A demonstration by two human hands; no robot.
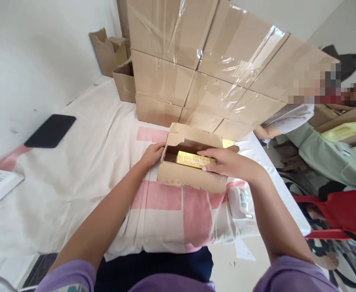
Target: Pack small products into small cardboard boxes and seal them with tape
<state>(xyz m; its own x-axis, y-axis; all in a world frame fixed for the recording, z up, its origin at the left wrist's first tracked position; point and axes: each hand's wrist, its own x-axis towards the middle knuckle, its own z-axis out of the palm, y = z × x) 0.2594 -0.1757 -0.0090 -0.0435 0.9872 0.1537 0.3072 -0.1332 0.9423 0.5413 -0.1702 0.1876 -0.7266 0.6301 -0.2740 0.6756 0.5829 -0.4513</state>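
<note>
An open cardboard box stands in front of me on the cloth-covered table, its flaps spread. My left hand grips the left end of this box, with its fingertips at the edge. A yellow printed carton lies at the mouth of the box, partly inside. My right hand is closed around the right end of the yellow carton, thumb on the near side and fingers on the far side. Another bit of yellow shows behind the right hand, mostly hidden. A white tape dispenser sits just right of the box.
Stacked, taped cardboard boxes form a wall behind. Opened boxes stand at the back left. A black flat tablet-like object and a white labelled item lie left. Another person's arm and a red chair are right.
</note>
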